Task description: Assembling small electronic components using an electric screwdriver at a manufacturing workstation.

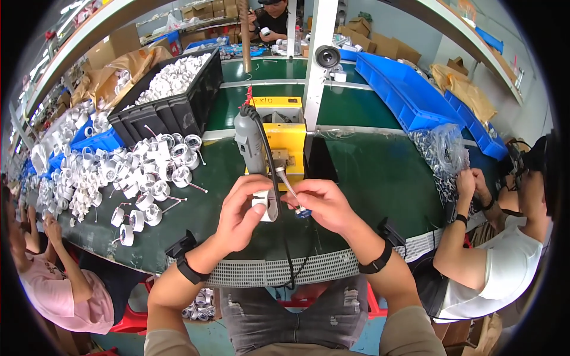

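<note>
My left hand (240, 212) is closed round a white plastic housing (270, 210), tilted so that its open side shows. Close by on the right, my right hand (328, 204) pinches a small blue part (303, 213) and the white wires (287, 181) that run up from it. The two pieces look apart, but fingers hide some of the gap. Just beyond my hands hangs a grey electric screwdriver (249, 142) with a black cord (274, 169), which passes down between my hands. Behind it stands a yellow fixture (285, 136) with a metal block on its front.
Many white housings with wires (154, 190) are heaped on the green table (362, 207) at the left. Behind them stands a black crate (172, 113) of white parts. A blue tray (404, 89) lies far right, near bagged small metal parts (442, 160). Co-workers sit on both sides.
</note>
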Available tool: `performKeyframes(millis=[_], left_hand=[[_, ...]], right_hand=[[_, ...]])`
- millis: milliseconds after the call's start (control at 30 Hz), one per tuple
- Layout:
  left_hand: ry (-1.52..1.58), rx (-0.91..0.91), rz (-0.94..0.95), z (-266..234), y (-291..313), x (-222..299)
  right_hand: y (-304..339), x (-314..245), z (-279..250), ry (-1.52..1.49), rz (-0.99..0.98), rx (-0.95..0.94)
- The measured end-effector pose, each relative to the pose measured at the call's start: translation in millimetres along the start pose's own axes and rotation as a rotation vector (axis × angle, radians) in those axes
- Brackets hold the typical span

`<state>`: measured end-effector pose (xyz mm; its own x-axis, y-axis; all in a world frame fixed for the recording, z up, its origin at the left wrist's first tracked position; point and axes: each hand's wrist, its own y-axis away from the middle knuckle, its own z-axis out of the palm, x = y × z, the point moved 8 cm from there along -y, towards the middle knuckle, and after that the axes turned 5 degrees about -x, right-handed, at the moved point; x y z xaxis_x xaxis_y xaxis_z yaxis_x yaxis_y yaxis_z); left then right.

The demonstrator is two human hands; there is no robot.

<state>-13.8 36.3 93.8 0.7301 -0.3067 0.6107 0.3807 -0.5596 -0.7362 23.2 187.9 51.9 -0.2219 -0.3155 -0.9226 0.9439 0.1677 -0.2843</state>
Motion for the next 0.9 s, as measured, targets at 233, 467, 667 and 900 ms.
performKeyframes(millis=[233,467,667,900], left_hand=[[0.909,0.034,-0.630,25,21,-41],[0.764,0.030,-0.596,30,21,-40],[0.796,-0.067,-0.492,39,18,-34],[0.890,0.110,-0.220,18,13,-20]], right_hand=[[4,-23,20,0.677,-0.229,0.053],[5,-28,21,0.876,-0.225,0.188],[21,-58,34,1.056,-0.613,0.279],[26,-83,32,1.102,-0.734,0.092]])
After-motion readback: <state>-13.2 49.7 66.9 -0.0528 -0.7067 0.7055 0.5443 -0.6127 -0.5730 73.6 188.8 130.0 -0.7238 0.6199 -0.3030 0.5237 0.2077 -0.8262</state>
